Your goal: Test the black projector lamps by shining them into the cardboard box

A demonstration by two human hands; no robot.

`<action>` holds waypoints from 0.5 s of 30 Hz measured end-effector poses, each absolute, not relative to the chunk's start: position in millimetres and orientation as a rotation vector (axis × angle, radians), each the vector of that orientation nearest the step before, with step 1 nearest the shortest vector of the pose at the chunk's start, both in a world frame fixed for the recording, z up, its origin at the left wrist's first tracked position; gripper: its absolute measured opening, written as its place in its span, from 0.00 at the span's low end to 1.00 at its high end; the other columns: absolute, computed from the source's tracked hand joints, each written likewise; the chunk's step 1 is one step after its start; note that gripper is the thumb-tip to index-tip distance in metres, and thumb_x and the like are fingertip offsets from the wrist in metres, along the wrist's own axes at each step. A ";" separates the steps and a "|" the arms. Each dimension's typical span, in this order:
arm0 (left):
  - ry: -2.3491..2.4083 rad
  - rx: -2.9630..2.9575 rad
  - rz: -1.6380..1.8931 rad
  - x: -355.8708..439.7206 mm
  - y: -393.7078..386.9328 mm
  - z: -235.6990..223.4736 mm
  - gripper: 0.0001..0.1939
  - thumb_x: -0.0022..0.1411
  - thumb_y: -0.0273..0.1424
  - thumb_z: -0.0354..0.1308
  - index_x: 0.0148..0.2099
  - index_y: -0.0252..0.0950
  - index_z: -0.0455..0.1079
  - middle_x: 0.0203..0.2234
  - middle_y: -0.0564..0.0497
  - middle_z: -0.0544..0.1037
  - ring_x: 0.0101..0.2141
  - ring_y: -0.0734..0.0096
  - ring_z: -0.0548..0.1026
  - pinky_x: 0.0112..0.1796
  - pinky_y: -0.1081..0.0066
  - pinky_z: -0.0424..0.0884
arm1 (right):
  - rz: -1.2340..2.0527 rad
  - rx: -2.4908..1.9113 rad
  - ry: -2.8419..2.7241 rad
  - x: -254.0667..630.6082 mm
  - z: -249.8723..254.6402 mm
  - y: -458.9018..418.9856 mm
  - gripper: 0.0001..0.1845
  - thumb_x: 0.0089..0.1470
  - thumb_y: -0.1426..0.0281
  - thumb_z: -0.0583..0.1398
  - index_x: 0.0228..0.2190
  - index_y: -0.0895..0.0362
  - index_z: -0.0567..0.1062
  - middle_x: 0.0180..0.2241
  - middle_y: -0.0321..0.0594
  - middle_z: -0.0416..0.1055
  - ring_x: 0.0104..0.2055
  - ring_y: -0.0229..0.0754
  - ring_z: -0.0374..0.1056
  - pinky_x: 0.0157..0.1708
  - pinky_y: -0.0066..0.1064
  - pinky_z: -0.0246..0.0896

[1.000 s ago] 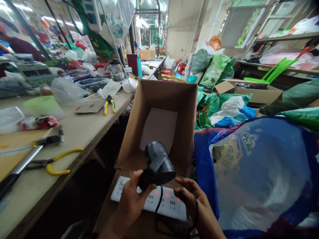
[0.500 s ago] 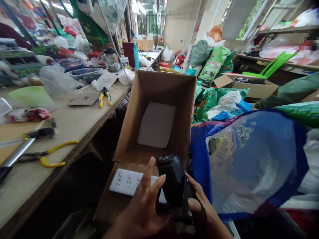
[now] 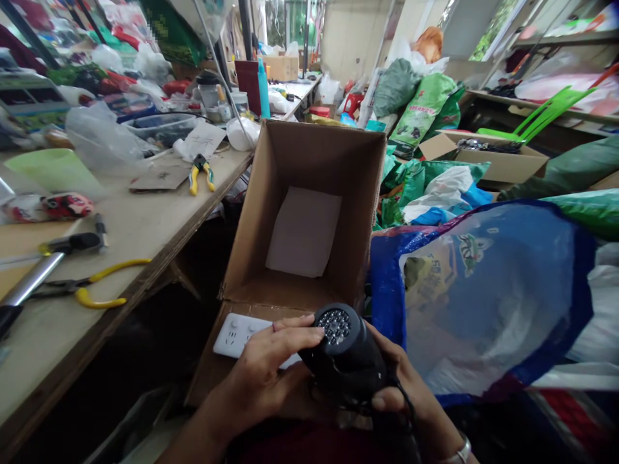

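Note:
A black lamp head (image 3: 347,358) with a round face of small LEDs rests between both my hands, low in the middle of the view. My left hand (image 3: 264,377) curls round its left side, fingertips on the rim of the LED face. My right hand (image 3: 403,393) grips it from the right and underneath, with a black cord trailing down. Beneath them a white power strip (image 3: 233,333) lies on the front flap of an open cardboard box (image 3: 309,212), which holds one white sheet.
To the left runs a workbench (image 3: 126,225) with a hammer (image 3: 43,264), yellow-handled pliers (image 3: 97,290), smaller yellow pliers (image 3: 200,173) and plastic clutter. A blue woven bag (image 3: 483,290) stands open to the right, with green sacks and another carton behind it.
The lamp has been tipped back so its LED face now points up at me, and both hands have drawn it slightly lower and closer. The power strip's red lights are covered.

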State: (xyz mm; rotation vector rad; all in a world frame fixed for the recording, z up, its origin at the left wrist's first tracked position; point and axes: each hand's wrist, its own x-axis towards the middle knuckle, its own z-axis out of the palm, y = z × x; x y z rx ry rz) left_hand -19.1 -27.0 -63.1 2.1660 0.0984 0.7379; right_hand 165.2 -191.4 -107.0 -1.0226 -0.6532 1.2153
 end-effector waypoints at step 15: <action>0.212 1.848 0.507 -2.2 -24.1 -61.3 0.32 0.58 0.53 0.51 0.58 0.40 0.60 0.51 0.44 0.62 0.52 0.54 0.63 0.53 0.57 0.60 | 1.225 -1.315 -0.467 142.7 -84.7 -201.6 0.31 0.33 0.65 0.66 0.45 0.38 0.75 0.51 0.28 0.69 0.55 0.54 0.63 0.44 0.36 0.68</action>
